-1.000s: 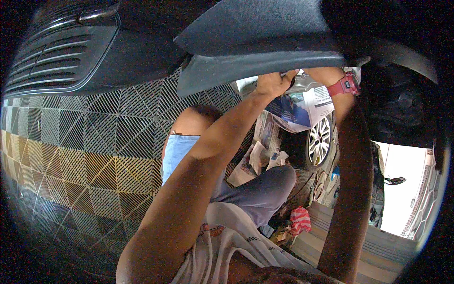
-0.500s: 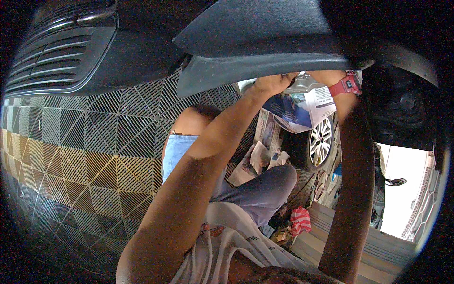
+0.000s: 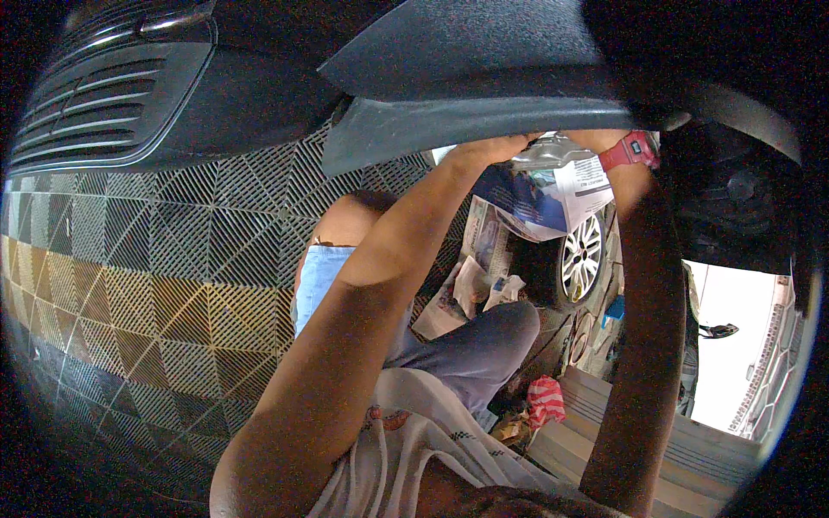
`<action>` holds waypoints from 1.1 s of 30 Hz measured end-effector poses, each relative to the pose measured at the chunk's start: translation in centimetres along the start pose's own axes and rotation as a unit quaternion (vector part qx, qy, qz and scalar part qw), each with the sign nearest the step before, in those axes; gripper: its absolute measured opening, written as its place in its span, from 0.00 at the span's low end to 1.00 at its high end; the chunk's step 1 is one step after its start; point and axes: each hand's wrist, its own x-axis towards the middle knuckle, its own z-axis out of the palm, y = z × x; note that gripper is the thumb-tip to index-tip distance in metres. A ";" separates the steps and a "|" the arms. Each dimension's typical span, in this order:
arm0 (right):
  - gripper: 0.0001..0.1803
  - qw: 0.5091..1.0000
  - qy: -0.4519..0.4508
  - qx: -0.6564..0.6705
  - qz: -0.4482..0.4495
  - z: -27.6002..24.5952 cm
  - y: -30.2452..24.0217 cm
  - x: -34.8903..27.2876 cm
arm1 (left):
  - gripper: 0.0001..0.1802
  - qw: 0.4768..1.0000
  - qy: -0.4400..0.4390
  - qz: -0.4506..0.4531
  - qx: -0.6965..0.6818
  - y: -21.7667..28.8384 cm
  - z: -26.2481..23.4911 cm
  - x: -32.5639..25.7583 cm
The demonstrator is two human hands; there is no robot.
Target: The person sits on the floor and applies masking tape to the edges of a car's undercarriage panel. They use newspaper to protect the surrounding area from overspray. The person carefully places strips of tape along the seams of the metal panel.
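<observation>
Both my hands reach up under the lower edge of a dark plastic car panel (image 3: 466, 60). My left hand (image 3: 499, 149) is at the left end of a shiny silvery part (image 3: 553, 154), its fingers mostly hidden by the panel's rim. My right hand (image 3: 596, 138), below a red wristwatch (image 3: 629, 152), is at the other end of that part, and the panel covers its fingers too. What either hand grips cannot be made out. A printed newspaper sheet (image 3: 583, 192) hangs just beneath the silvery part.
A wheel with a silver rim (image 3: 583, 257) lies beyond my knee, beside more newspaper (image 3: 471, 289). Near it are a red-and-white striped cloth (image 3: 546, 402) and a ribbed grey board (image 3: 579, 432). Black and yellow grid tiles (image 3: 207, 319) cover the floor. A dark grille (image 3: 112, 104) is at upper left.
My left hand has shifted slightly up, with more of its fingers going behind the panel's edge. My right wrist has turned a little. The newspaper hangs nearly as before.
</observation>
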 end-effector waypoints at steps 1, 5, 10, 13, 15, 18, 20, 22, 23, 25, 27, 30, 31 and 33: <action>0.21 0.999 0.041 -0.014 -0.013 0.3 0.2 0.0 | 0.42 1.000 0.006 0.001 0.006 -0.2 0.2 0.2; 0.10 0.990 0.140 -0.020 -0.024 0.9 -0.3 -0.2 | 0.43 0.995 0.076 0.054 0.024 0.0 0.3 -0.3; 0.09 0.989 0.149 0.009 -0.023 1.1 0.0 -0.1 | 0.47 0.998 0.053 0.033 0.003 1.0 -0.4 -0.6; 0.09 0.993 0.113 0.031 -0.002 1.0 -0.3 0.3 | 0.50 0.999 0.036 0.018 -0.005 0.8 -0.8 -0.6; 0.09 0.997 0.059 0.043 0.025 1.7 0.2 0.5 | 0.49 0.996 0.081 0.041 0.006 0.7 -0.3 -0.6; 0.11 0.998 0.032 0.039 0.039 1.8 0.4 0.0 | 0.46 0.991 0.112 0.039 0.054 0.9 -0.3 -0.8; 0.12 0.998 0.037 0.030 0.036 1.2 -0.1 -0.2 | 0.44 0.983 0.137 0.069 0.096 0.4 -0.3 -0.6; 0.17 0.999 -0.010 0.019 0.032 -0.2 -0.1 0.1 | 0.41 0.963 0.181 0.144 0.136 -1.3 0.6 0.3; 0.21 0.996 -0.073 0.013 0.041 -0.7 0.5 -0.8 | 0.40 0.971 0.164 0.132 0.112 -0.6 1.6 0.4; 0.25 0.993 -0.110 0.025 0.046 -2.5 -0.7 0.3 | 0.39 0.980 0.154 0.083 0.098 -0.8 0.9 -0.3; 0.25 0.992 -0.098 0.041 0.067 -6.1 -4.0 0.8 | 0.37 0.980 0.153 0.092 0.091 -2.0 0.5 -0.2; 0.26 0.986 -0.118 0.061 0.104 -6.7 -5.1 0.8 | 0.35 0.986 0.132 0.084 0.049 -2.4 1.0 -0.2; 0.26 0.983 -0.127 0.068 0.115 -6.4 -5.3 0.8 | 0.35 0.989 0.124 0.075 0.031 -2.5 1.2 -0.3; 0.26 0.977 -0.154 0.072 0.132 -5.7 -5.4 0.8 | 0.34 0.997 0.058 0.052 0.000 -3.3 1.0 0.0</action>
